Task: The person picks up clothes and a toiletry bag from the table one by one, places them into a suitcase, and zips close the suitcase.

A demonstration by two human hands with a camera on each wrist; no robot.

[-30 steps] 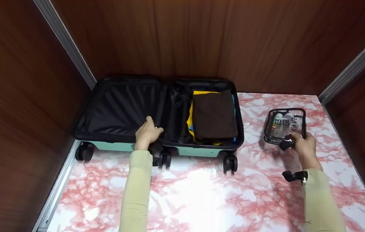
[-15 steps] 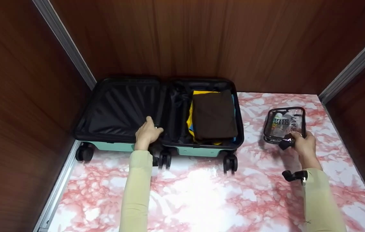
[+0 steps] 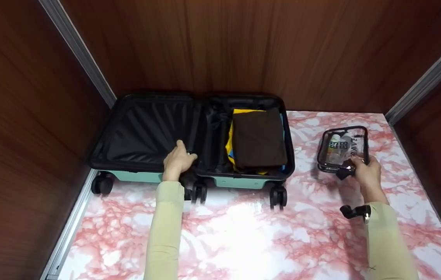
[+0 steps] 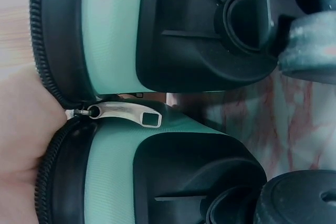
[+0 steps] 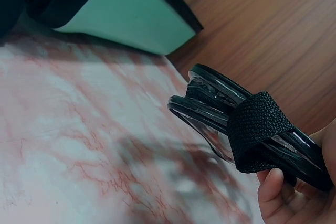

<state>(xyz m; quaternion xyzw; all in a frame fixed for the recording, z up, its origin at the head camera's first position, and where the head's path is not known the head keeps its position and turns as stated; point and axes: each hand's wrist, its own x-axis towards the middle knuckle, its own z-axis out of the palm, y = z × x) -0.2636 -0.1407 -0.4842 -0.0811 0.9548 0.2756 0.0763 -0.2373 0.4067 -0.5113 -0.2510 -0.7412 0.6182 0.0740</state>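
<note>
An open mint-green suitcase with a black lining lies flat in the head view. My left hand rests on its front edge near the fold between the halves. The left wrist view shows that hand beside a metal zipper pull; its fingertips are hidden there. At the right, my right hand grips the front right corner of a clear pouch with black trim and bottles inside. In the right wrist view a black strap crosses the pouch's side, and the pouch is above the surface.
Folded brown cloth lies over yellow and blue cloth in the right half of the suitcase. Black wheels stick out at its front. Wood-grain walls stand behind and at both sides of the red-and-white marbled surface.
The pouch has shifted slightly back and left, turning a little, with my right hand following. My left hand and the suitcase have stayed in place.
</note>
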